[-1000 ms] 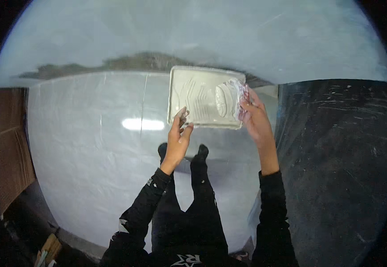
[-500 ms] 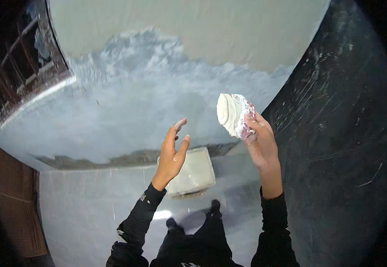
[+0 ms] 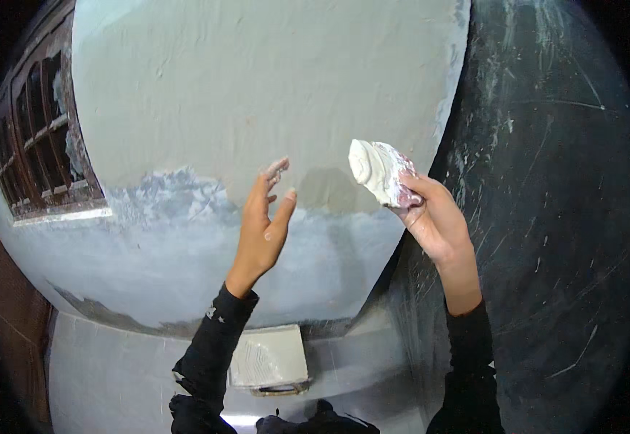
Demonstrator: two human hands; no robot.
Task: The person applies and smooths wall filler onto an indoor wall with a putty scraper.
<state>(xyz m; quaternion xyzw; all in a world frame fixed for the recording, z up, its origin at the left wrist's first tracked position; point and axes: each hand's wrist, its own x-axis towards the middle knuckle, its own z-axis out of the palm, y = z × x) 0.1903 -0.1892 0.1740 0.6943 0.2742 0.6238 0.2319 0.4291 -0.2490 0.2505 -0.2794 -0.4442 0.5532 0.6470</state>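
Our right fingers (image 3: 410, 189) pinch a putty-laden sponge (image 3: 378, 171), face turned toward the grey wall (image 3: 257, 94). At nine o'clock our left hand (image 3: 263, 226) hangs spread, empty. The tray (image 3: 268, 358) sits below at six.

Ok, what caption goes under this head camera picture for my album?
Right hand lifts a paint-soaked sponge toward a half-painted wall; left hand open beside it.
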